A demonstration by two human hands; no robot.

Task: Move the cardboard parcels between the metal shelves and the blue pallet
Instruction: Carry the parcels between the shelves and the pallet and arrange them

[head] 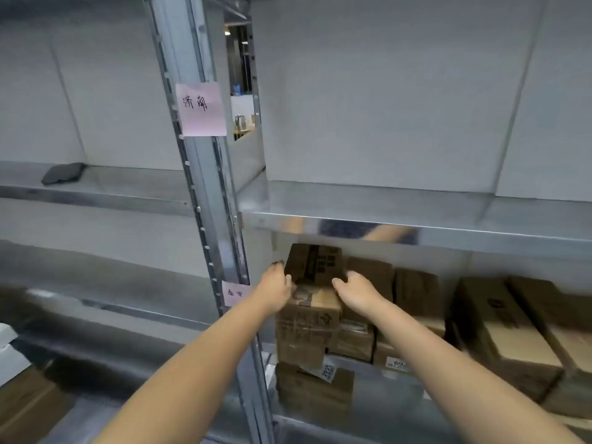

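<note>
A small dark cardboard parcel (314, 262) sits tilted on top of a stack of brown parcels (306, 328) on the lower metal shelf (416, 233). My left hand (276, 288) grips its left edge and my right hand (355, 291) grips its right edge, both arms reaching in under the shelf above. More parcels (416, 293) stand behind and to the right. The blue pallet is out of view.
A steel upright (205, 193) with a pink note (201, 109) stands left of my arms, with a smaller pink label (236, 293) lower down. Large boxes (512, 334) fill the shelf's right side. A dark flat object (63, 173) lies on the left bay's shelf.
</note>
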